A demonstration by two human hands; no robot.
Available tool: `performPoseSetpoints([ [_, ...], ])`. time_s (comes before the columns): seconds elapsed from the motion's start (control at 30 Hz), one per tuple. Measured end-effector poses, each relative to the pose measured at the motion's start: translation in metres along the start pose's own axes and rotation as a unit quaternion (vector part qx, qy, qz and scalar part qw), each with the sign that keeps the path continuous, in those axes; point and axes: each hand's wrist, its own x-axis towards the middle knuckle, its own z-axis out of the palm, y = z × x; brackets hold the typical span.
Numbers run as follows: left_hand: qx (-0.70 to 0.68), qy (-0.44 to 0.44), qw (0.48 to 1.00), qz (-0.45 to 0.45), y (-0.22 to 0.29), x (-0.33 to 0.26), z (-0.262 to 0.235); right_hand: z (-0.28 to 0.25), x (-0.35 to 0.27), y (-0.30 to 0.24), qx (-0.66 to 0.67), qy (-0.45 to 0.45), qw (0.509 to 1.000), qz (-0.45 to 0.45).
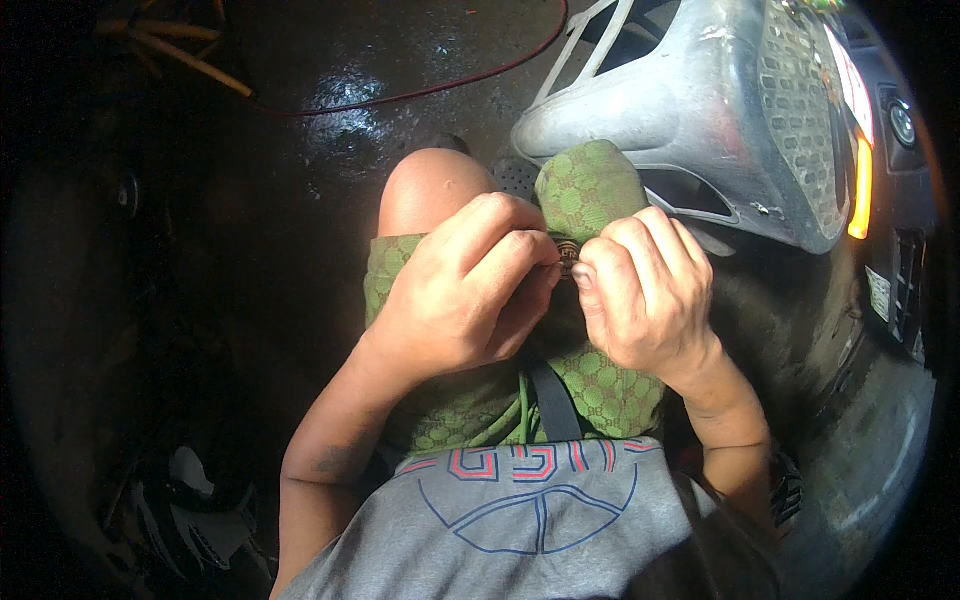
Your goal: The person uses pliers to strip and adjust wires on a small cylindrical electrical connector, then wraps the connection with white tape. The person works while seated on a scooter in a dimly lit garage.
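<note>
Small dark piece (568,257) pinched by fingers (524,252) of left hand (465,285) and right hand (648,290), likely for steadiness; green shorts (605,392) seen beneath fingers.

Glare whitens the floor (345,100) amid deep, dark edges.

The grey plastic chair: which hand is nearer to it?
Right. The right hand is just below the chair in the picture; the left hand is farther off, to the left.
</note>
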Motion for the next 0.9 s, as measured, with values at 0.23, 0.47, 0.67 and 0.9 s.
performPoseSetpoints([
  [0.23, 0.035, 0.006, 0.999, 0.006, 0.002, -0.001, 0.005, -0.011, -0.001, -0.002, -0.022, -0.020, 1.000, -0.009],
  [0.47, -0.033, 0.010, 0.999, -0.011, -0.001, 0.000, -0.002, -0.013, 0.006, 0.009, 0.186, 0.043, 0.982, 0.012],
  [0.67, -0.049, 0.007, 0.999, -0.020, -0.001, 0.002, -0.005, -0.011, 0.013, 0.011, 0.236, 0.036, 0.971, 0.014],
  [0.9, -0.040, -0.001, 0.999, -0.005, -0.002, 0.003, -0.003, -0.012, 0.018, 0.011, 0.217, 0.012, 0.976, 0.016],
])
